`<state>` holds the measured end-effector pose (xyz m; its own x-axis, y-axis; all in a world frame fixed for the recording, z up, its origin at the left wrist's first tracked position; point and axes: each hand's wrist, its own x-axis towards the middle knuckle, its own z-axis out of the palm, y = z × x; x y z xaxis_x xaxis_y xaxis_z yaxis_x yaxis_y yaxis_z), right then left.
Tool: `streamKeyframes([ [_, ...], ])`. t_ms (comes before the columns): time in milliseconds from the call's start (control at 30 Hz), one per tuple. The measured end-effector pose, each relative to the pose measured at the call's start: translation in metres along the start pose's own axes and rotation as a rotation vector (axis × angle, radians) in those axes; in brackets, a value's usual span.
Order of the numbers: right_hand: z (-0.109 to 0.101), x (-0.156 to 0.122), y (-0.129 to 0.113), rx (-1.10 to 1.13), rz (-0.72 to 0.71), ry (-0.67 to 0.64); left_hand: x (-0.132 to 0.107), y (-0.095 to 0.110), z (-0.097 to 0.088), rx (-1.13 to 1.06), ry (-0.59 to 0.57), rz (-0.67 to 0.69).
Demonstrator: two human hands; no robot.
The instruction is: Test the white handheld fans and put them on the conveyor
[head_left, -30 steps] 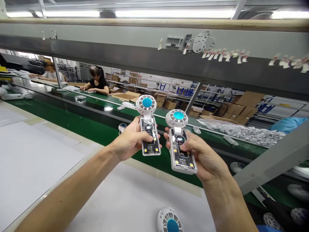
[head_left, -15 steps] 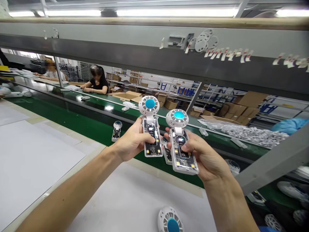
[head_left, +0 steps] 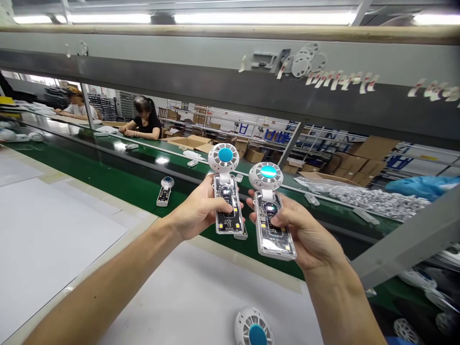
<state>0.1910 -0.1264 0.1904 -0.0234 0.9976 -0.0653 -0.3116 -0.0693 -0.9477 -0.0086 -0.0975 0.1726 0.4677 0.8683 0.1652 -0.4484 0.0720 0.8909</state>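
My left hand [head_left: 199,206] is closed around a handheld fan [head_left: 225,158] with a white round head, a blue centre and a clear handle showing a circuit board. Its thumb presses on the middle of the handle. A second handheld fan [head_left: 266,176] of the same look is gripped in my right hand [head_left: 309,230], thumb on its board and a small light glowing there. Both fans stand head-up, side by side and apart, above the green conveyor belt [head_left: 122,179]. Behind the left one, part of another device [head_left: 241,235] shows on the belt. A third fan [head_left: 253,328] is cut off at the bottom edge.
A smaller-looking fan [head_left: 165,191] lies on the belt to the left. White sheets [head_left: 53,235] cover the near worktop. A slanted metal post [head_left: 406,239] stands at right, under an overhead beam [head_left: 161,72]. Two people sit across the line, near cardboard boxes [head_left: 194,142].
The fans lying on the near green belt have slid left. White parts on the far strip have shifted right. My hands and the two held fans stay almost in place.
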Motion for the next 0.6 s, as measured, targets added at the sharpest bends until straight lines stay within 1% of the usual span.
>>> streamKeyframes([
  [333,0.0030,0.0002,-0.0010,0.026,0.036,-0.022,0.0013,-0.0006,-0.0004,0.014,0.014,0.000],
  [500,0.0000,0.0011,0.0003,0.010,0.035,-0.015,0.0013,-0.0010,0.0015,0.023,0.022,0.025],
  [600,-0.0016,0.0015,0.0007,0.004,0.031,-0.005,0.0010,-0.0006,0.0021,0.041,0.026,0.017],
])
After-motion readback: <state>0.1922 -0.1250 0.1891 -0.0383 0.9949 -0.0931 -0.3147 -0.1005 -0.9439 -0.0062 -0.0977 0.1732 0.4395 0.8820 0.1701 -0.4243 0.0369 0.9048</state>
